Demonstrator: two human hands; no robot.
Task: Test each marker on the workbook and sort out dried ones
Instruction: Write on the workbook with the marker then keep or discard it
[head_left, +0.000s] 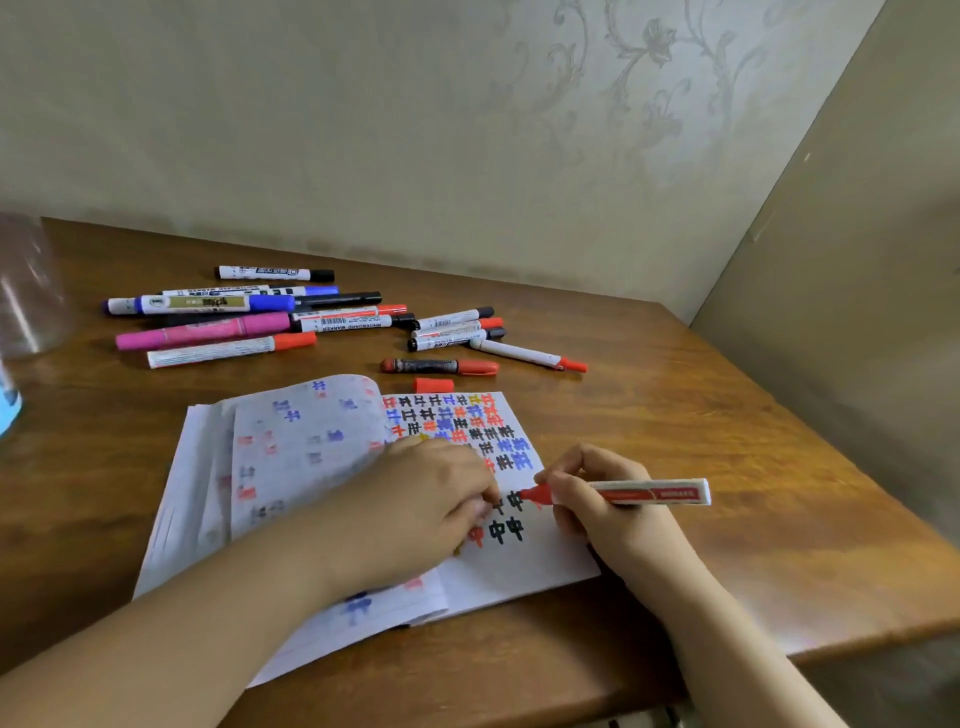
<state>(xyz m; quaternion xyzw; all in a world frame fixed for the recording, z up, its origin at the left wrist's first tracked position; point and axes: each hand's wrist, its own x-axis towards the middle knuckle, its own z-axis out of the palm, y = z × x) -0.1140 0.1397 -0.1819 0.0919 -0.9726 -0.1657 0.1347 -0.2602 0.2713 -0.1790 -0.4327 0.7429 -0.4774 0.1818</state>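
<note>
An open workbook lies on the wooden table, its right page covered with red, blue and black test marks. My right hand grips an uncapped red marker, its tip touching the page beside black marks. My left hand presses down on the page near the book's fold, fingers bent. The red cap lies just above the workbook. Several capped markers lie in a loose pile at the back left, and a smaller group lies to its right.
A dark marker with a red cap and a white marker with a red tip lie between the groups and the book. A clear plastic container stands at the far left. Walls close the back and the right side.
</note>
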